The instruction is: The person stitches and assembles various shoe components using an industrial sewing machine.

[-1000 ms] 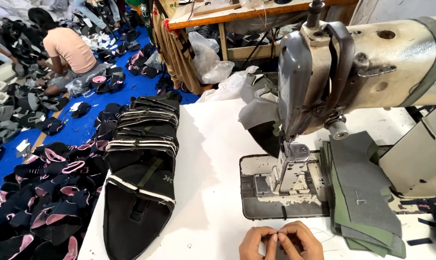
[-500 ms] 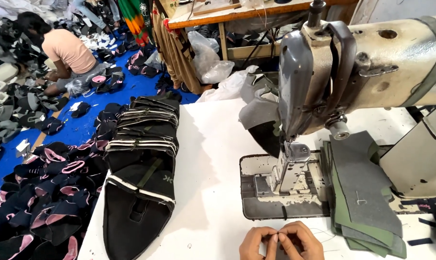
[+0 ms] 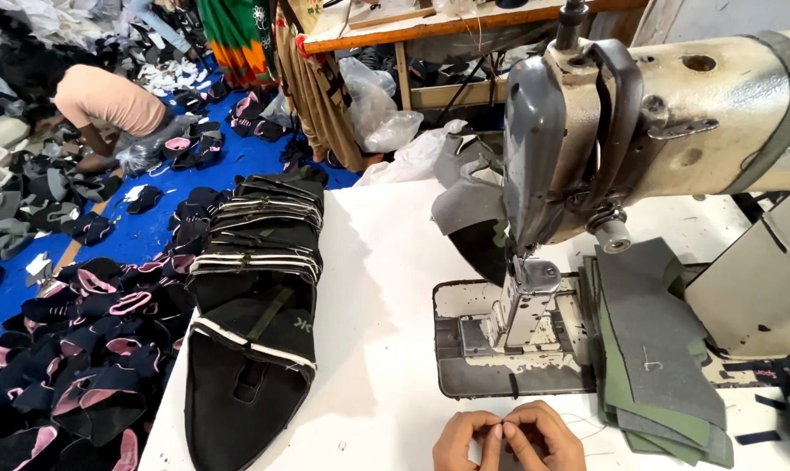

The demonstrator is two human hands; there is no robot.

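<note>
At the bottom middle of the frame, the left hand (image 3: 466,439) and the right hand (image 3: 541,434) sit close together on the white table (image 3: 377,331). Their fingertips (image 3: 498,431) touch, and they seem to pinch something very small. A thin pale thread (image 3: 587,425) trails off to the right of the hands, so it may be the thread that they hold, but the thing in the pinch is too tiny to tell for sure.

Just above the hands stands the big sewing machine (image 3: 639,131), with its metal foot (image 3: 526,301) over the grey plate (image 3: 500,366). To the right, near the right hand, lies a stack of grey and green cut pieces (image 3: 657,358). To the left, a long pile of black shoe tops (image 3: 255,288) runs along the table edge.

To do this small finger job well, the hands should likely stay low and steady, close to the table. The pinch should be firm but soft, so the thread does not slip or snap. It helps to keep the loose end out of the stack on the right.

In the upper left of the frame, another person (image 3: 107,100) bends over more shoe parts on the blue floor (image 3: 151,235).
</note>
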